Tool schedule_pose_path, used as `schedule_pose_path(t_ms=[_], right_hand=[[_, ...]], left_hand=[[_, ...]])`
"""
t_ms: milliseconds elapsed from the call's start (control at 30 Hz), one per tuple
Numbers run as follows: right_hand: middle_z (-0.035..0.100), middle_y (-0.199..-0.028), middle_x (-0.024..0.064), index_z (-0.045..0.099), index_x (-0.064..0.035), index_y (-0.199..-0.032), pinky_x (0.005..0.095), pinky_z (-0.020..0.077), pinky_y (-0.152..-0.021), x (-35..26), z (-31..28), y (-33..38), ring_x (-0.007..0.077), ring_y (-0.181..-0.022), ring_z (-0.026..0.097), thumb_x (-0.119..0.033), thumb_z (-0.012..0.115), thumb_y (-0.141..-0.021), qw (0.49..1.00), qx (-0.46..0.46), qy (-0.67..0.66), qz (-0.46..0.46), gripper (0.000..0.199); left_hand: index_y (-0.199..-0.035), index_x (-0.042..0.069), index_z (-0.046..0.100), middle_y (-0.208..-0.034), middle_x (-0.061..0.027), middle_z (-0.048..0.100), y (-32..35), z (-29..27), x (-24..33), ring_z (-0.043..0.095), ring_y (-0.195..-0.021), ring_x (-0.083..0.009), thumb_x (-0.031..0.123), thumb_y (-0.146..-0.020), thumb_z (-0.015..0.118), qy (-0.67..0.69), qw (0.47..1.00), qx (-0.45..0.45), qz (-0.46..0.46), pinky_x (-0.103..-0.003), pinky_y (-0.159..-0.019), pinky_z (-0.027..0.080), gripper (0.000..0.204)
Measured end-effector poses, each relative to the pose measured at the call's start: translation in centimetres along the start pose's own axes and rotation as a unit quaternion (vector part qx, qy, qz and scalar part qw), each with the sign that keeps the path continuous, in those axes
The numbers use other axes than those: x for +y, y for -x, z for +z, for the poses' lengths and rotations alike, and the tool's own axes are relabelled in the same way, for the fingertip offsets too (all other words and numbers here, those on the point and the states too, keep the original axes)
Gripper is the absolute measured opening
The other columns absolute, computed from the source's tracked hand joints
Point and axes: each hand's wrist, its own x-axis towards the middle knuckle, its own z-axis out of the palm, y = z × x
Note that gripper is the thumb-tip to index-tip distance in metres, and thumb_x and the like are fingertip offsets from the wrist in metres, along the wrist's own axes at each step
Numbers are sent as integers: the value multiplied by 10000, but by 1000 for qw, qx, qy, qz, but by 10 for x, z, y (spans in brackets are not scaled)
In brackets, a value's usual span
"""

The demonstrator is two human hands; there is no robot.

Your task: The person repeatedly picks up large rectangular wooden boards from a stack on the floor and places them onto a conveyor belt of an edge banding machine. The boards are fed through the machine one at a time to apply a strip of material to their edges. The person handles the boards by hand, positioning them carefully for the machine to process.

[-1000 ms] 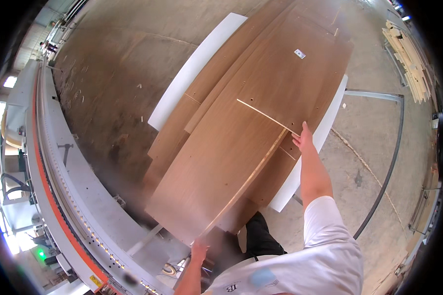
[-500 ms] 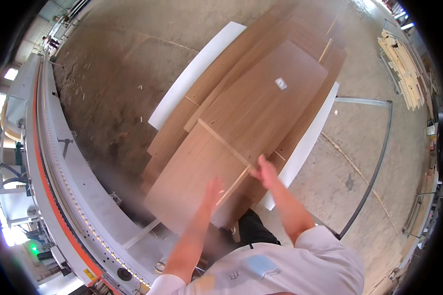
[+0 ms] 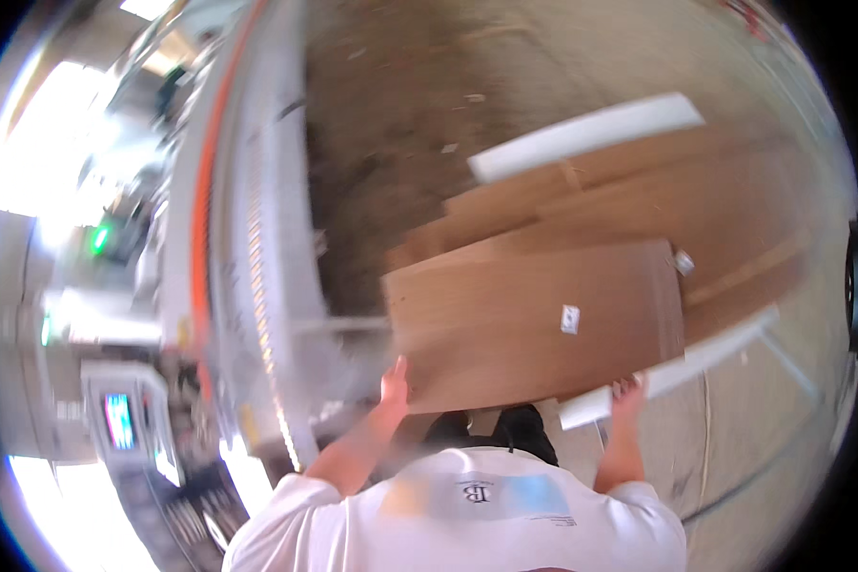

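Observation:
A brown wood-grain panel [image 3: 496, 319] with a small white label [image 3: 570, 319] lies across the view in front of my body, blurred by motion. My left hand [image 3: 395, 386] is closed on its near left corner. On its near edge toward the right, my right hand [image 3: 627, 391] grips it, fingertips showing and the rest of the grip partly hidden. Beyond and under the held panel is a stack of similar brown panels [image 3: 734, 195]. White boards [image 3: 591, 133] stick out from under the stack on both sides.
A long machine [image 3: 286, 219] with an orange stripe and a pale bed runs along the left. Near it stands a control box with a lit screen [image 3: 119, 419]. A dark metal frame bar [image 3: 748, 491] lies on the concrete floor [image 3: 400, 105] at the right.
My view has turned left toward the machine. My hands have moved apart and now hold a labelled panel by its near side; earlier they were over the stack's near end.

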Motion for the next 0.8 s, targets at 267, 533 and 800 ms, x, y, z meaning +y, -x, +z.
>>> schedule_pose_path(t_ms=[267, 533, 800], right_hand=[[568, -1284, 23, 486, -79, -1358, 350, 458, -957, 37, 13, -7, 189, -1104, 552, -531, 616, -906, 990, 104, 29, 89, 652], [621, -1267, 5, 583, -138, -1286, 371, 488, -935, 116, 95, 154, 194, -1156, 573, -506, 508, -972, 991, -114, 74, 12, 490], [647, -1241, 27, 606, -151, -1259, 364, 512, -886, 205, 153, 235, 199, -1103, 611, -499, 632, -939, 962, -191, 196, -26, 474]], left_hand=[[-1155, 28, 682, -872, -107, 664, 7, -174, 10, 608, -789, -203, 540, -959, 516, -107, 975, 195, 23, -397, -707, 486, 573], [-1069, 19, 712, -940, -204, 713, -22, -359, -3, 680, -962, -361, 642, -901, 494, -103, 955, 278, 5, -459, -840, 496, 681], [-1101, 48, 712, -1076, -242, 690, -47, -525, -21, 632, -1083, -418, 641, -920, 417, -180, 925, 333, -4, -465, -944, 478, 687]])
